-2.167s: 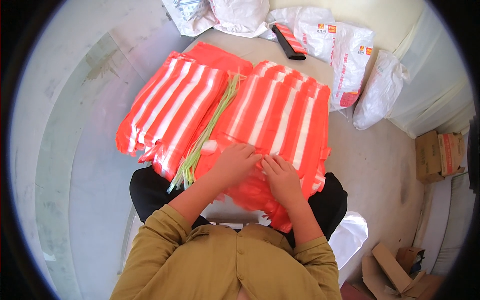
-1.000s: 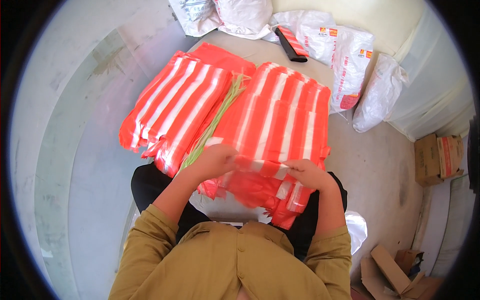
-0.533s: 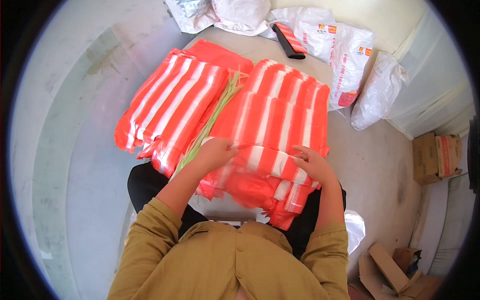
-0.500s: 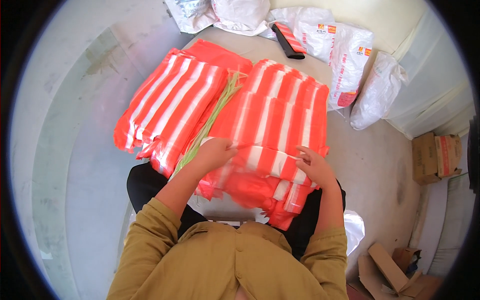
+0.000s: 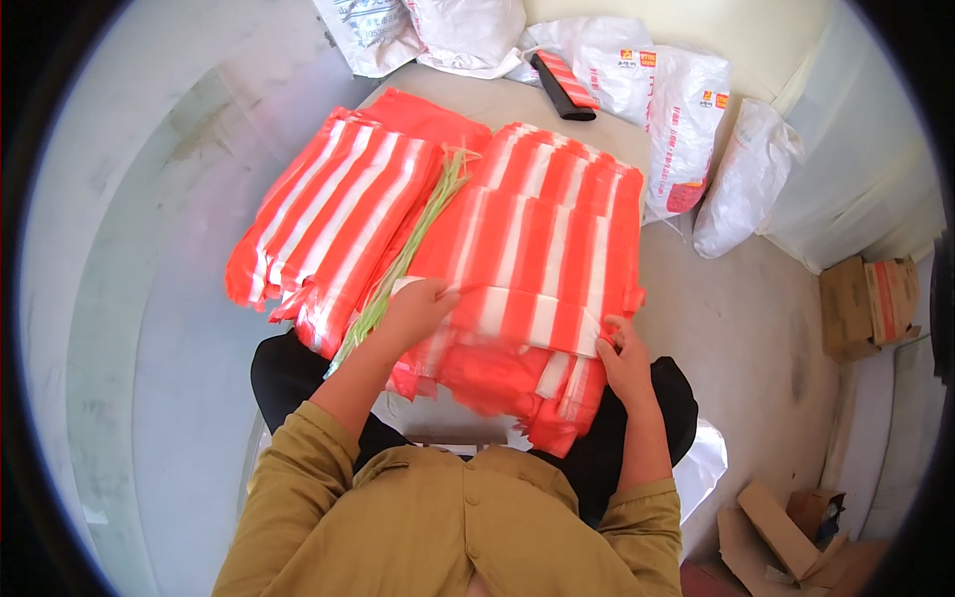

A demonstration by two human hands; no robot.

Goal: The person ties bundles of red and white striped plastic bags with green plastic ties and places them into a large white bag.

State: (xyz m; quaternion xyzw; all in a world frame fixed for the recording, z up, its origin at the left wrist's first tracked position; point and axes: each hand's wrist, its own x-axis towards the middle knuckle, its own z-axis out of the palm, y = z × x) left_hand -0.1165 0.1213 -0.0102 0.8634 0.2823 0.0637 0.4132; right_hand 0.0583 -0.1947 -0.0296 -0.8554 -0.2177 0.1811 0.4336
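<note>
Buttons run down the front of an olive-brown shirt (image 5: 468, 527), and its sleeves lead to two bare forearms above black trousers (image 5: 671, 403). Beside the right knee is crumpled white plastic (image 5: 703, 463); to the lower right stands an opened brown carton (image 5: 771, 532).

The left hand (image 5: 421, 310) rests at the left end of a folded band on the right-hand stack (image 5: 542, 239) of red-and-white striped plastic sheets; its fingertips curl inward, and I cannot tell whether its grip is closed on the plastic. The right hand (image 5: 627, 363) is at the band's right end, thumb and fingers slightly apart; whether this grip pinches the edge cannot be told. Ragged red ends hang below the band, toward the lap.

Pale green strands (image 5: 413, 257) lie lengthwise between this and the left-hand stack (image 5: 343, 204), similarly striped. Beyond both, bare pale surface (image 5: 473, 95) shows.

Farther off, a red-striped black bundle (image 5: 564, 88) leans near white sacks (image 5: 686, 129). These carry red printed characters, small orange and red label patches and a red block near the foot; a sack at upper left (image 5: 368, 35) has blue lettering. Cardboard boxes (image 5: 849, 308) at far right bear faint print, one with a red panel.
</note>
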